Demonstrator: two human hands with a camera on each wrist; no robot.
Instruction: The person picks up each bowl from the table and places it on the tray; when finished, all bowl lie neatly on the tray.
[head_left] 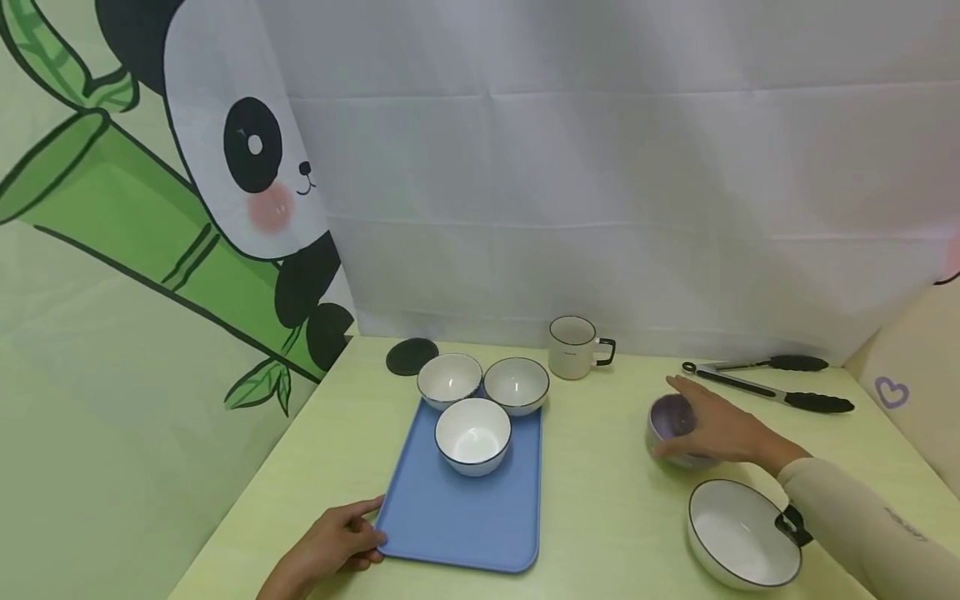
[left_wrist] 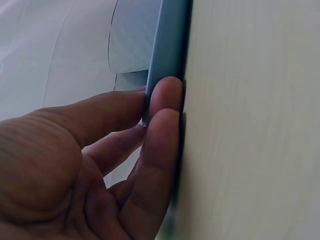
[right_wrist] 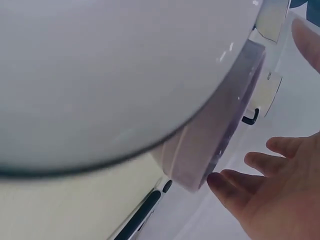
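My left hand (head_left: 330, 537) pinches the near left corner of a blue tray (head_left: 457, 533). In the left wrist view the tray's edge (left_wrist: 167, 50) lies between thumb and fingers, close against the tabletop. Three white bowls with dark rims stand grouped at the tray: a front bowl (head_left: 472, 437), a back left bowl (head_left: 450, 379) and a back right bowl (head_left: 517, 385). Over a small purple bowl (head_left: 672, 417), my right hand (head_left: 727, 425) reaches with thumb and fingers spread. The right wrist view shows a fingertip right at the purple bowl's rim (right_wrist: 217, 135).
A white pan (head_left: 742, 533) with a black handle sits below the right forearm. Black-handled tongs (head_left: 757, 387) lie at the back right. At the back stand a white mug (head_left: 572, 350) and a flat black disc (head_left: 412, 356), before a white cloth (head_left: 525, 167).
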